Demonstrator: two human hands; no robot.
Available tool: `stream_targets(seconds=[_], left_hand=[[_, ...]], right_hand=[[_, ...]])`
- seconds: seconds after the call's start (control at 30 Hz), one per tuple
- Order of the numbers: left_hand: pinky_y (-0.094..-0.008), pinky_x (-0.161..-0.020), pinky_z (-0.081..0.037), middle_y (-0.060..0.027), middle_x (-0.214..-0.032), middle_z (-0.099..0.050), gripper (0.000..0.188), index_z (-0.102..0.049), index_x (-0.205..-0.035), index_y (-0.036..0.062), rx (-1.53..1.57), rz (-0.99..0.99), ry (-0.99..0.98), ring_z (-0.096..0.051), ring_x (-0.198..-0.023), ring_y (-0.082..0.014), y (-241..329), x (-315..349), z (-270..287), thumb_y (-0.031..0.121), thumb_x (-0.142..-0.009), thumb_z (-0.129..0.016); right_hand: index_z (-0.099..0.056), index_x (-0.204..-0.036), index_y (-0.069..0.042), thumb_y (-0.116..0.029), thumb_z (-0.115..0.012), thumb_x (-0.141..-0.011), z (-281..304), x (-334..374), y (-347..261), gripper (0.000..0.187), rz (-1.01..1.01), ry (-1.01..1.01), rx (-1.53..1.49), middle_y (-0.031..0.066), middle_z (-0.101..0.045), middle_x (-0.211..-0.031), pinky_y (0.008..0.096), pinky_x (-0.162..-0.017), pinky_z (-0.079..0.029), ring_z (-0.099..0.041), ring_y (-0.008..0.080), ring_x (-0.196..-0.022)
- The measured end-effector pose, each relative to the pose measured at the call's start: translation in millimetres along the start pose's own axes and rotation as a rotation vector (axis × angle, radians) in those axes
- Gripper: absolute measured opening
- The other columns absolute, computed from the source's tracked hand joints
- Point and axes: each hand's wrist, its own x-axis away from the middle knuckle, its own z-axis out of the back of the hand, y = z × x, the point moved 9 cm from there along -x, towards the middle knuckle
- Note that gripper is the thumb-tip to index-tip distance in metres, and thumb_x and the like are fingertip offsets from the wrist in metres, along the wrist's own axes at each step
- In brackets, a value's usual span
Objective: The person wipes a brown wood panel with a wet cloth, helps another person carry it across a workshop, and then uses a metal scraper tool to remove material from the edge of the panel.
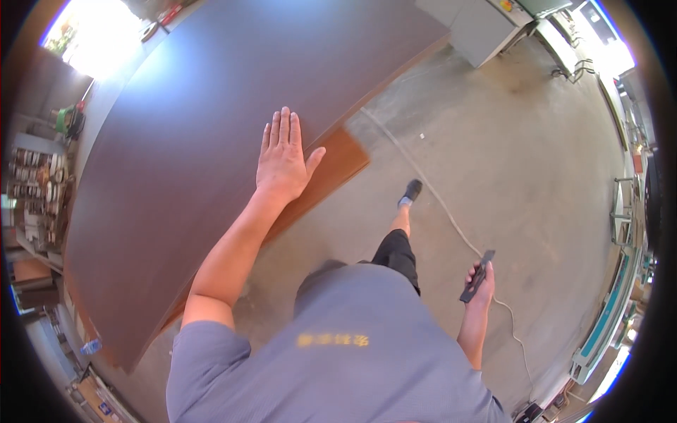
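Observation:
My left hand (284, 158) is spread flat over a large dark brown board (169, 176), close to its right edge. Its fingers point away from me and hold nothing; whether the palm presses on the board I cannot tell. Under the big board an orange-brown sheet (338, 158) juts out along that edge. Off to my right, low at my side, my right hand (482, 282) is closed round a long, flat black object (477, 276) whose kind I cannot make out. Its ends stick out past my fingers.
A pale cable (451, 217) snakes over the grey concrete floor (522, 162), passing behind my right hand. One foot (413, 189) is planted near it. Grey cabinets (486, 32) stand at the far right, shelves (35, 176) at the left, a long teal-and-white machine (603, 310) at the right.

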Motion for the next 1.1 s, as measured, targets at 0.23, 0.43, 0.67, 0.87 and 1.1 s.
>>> stream_targets(seconds=[0.23, 0.43, 0.67, 0.87, 1.1], left_hand=[[-0.0422, -0.129, -0.016, -0.0204, -0.168, -0.019, 0.088, -0.019, -0.159, -0.0044, 0.119, -0.107, 0.077, -0.016, -0.157, -0.0333, 182, -224, 3, 0.054, -0.102, -0.051], [-0.0440, -0.126, -0.024, -0.0219, -0.161, -0.033, 0.085, -0.034, -0.154, -0.0047, 0.238, -0.311, -0.047, -0.030, -0.151, -0.0355, 349, -429, -8, 0.042, -0.092, -0.070], [-0.0455, -0.126, -0.023, -0.0180, -0.164, -0.032, 0.080, -0.042, -0.153, 0.0029, 0.601, -0.496, -0.144, -0.027, -0.153, -0.0353, 292, -359, 40, 0.029, -0.086, -0.078], [-0.0453, -0.124, -0.026, -0.0212, -0.160, -0.038, 0.055, -0.043, -0.151, -0.0013, 0.152, 0.212, 0.239, -0.033, -0.150, -0.0367, -9, -346, 7, 0.030, -0.107, -0.052], [-0.0466, -0.126, -0.021, -0.0126, -0.162, -0.038, 0.056, -0.043, -0.153, 0.0054, 0.177, 0.310, 0.221, -0.031, -0.152, -0.0292, -18, -353, 2, 0.038, -0.108, -0.049]], right_hand=[[-0.056, -0.117, -0.013, -0.037, -0.061, -0.103, -177, -186, -175, 0.028, 0.096, -0.275, 0.128, 0.0042, -0.062, -0.088, 0.0242, -0.054, -0.049, -0.059, 0.0121, -0.064], [-0.051, -0.102, -0.011, -0.041, -0.056, -0.104, -354, -278, -316, 0.031, 0.157, -0.471, 0.143, 0.0049, -0.058, -0.078, 0.0234, -0.046, -0.041, -0.054, 0.0111, -0.058], [-0.045, -0.153, -0.010, -0.022, -0.065, -0.098, -484, -291, -370, 0.060, 0.366, -0.682, 0.582, -0.0039, -0.051, -0.070, 0.0227, -0.050, -0.039, -0.046, 0.0090, -0.052], [-0.054, -0.146, -0.008, -0.019, -0.076, -0.084, -571, -224, -317, 0.067, 0.646, -0.770, 1.310, 0.0141, -0.063, -0.071, 0.0344, -0.063, -0.050, -0.059, 0.0227, -0.059], [-0.055, -0.142, -0.006, -0.020, -0.073, -0.086, -598, -241, -293, 0.060, 0.534, -0.781, 1.410, 0.0159, -0.066, -0.071, 0.0393, -0.064, -0.052, -0.063, 0.0316, -0.062]])
